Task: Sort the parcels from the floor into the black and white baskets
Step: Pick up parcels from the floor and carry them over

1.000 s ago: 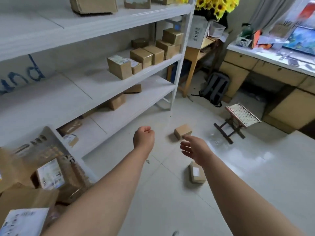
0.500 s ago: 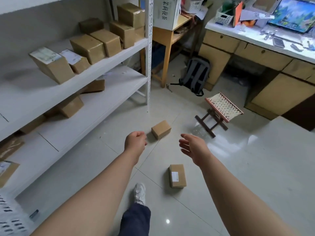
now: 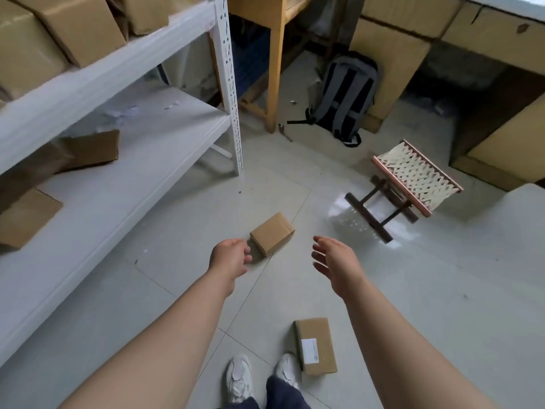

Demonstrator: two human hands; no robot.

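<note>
Cardboard parcels, 2 of them, lie on a pale tiled floor (image 3: 427, 290), seen from above past 2 bare forearms. The small parcel (image 3: 272, 234), a plain brown box, sits ahead on the tiles, just beyond the gap between the hands. The left hand (image 3: 230, 258) hangs just beside its near left corner with fingers loosely curled, gripping nothing. The right hand (image 3: 334, 261) is held off to the parcel's right, apart from it, with the palm turned inward and the fingers straight and spread. It also holds nothing. The flat parcel (image 3: 315, 345), longer and bearing a white label, lies close to the person, just beside the right one of 2 white shoes (image 3: 239, 376).

White metal shelving (image 3: 118, 184) runs along the left side and carries more brown boxes (image 3: 88, 149). Further back, a grey and black backpack (image 3: 346, 95) stands on the floor beside a wooden table leg (image 3: 274, 69). A folding stool (image 3: 413, 178) with a woven seat stands to the right, well apart from both parcels.
</note>
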